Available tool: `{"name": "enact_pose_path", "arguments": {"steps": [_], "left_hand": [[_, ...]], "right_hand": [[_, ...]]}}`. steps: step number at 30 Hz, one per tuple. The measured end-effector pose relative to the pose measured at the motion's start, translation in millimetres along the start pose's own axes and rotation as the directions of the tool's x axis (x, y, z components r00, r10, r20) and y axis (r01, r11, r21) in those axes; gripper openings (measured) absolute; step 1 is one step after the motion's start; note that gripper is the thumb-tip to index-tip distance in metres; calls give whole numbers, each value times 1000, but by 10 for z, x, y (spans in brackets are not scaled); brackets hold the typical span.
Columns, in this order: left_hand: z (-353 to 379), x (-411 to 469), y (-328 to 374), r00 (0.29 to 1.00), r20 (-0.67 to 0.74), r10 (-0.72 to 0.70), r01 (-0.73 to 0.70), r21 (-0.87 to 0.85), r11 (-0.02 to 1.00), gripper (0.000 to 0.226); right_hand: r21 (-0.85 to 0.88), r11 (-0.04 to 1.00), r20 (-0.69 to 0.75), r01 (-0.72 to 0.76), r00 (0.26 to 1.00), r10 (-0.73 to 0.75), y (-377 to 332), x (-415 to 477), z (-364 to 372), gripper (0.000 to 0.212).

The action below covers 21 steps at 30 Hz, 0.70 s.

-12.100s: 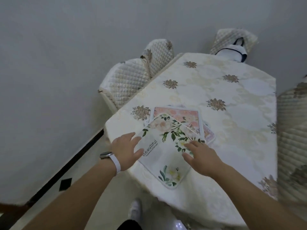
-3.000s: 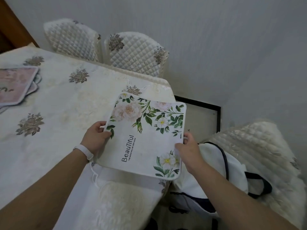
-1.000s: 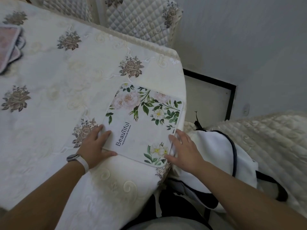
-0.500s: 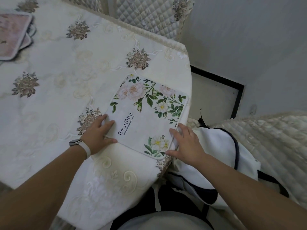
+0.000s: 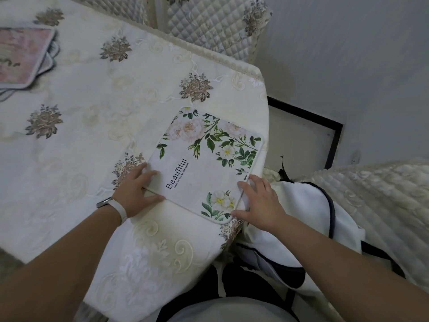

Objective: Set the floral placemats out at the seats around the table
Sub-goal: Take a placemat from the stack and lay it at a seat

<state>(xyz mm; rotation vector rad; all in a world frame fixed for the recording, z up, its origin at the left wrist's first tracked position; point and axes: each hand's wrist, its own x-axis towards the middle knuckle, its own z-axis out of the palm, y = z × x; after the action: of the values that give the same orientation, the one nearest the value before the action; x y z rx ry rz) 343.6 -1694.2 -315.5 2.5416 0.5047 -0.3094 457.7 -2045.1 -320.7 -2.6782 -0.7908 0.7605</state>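
A white floral placemat [image 5: 204, 159] printed with "Beautiful" lies flat at the near right corner of the table [image 5: 92, 117], which wears a cream embroidered cloth. My left hand [image 5: 137, 191] rests spread on the mat's near left corner. My right hand [image 5: 260, 203] lies with fingers apart against the mat's right edge, thumb at its near corner. A stack of pink placemats [image 5: 21, 56] sits at the far left of the table.
Two quilted chairs [image 5: 209, 22] stand along the table's far side. A chair [image 5: 380, 205] at the right end carries a white bag with dark trim [image 5: 308, 217]. Grey walls close in behind and to the right.
Since three seconds ago the mat went from held in the air to lying on the table corner. Over the last second my hands barely shifted along its edges.
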Motion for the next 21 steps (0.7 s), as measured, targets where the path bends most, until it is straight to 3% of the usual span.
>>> {"name": "enact_pose_path", "arguments": {"steps": [4,9,14,21], "left_hand": [[-116,-113,130,998,-69,-3,7,54,998,74],[-416,-302,513,951,-303,60,-18,138,990,64],[-638,-695,805,913,-403,65,24,213,977,56],[-807,-1645,627,911,-389,-139,263,287,921,62]], "right_hand": [[17,1000,-18,9,1000,-8,-23,-1,-139,66],[-12,992,-110,129,985,-129,-291,72,-526,42],[-64,938,-182,341,920,-347,-826,172,-878,51],[-138,816,-111,561,810,-576,-1833,46,-926,47]]}}
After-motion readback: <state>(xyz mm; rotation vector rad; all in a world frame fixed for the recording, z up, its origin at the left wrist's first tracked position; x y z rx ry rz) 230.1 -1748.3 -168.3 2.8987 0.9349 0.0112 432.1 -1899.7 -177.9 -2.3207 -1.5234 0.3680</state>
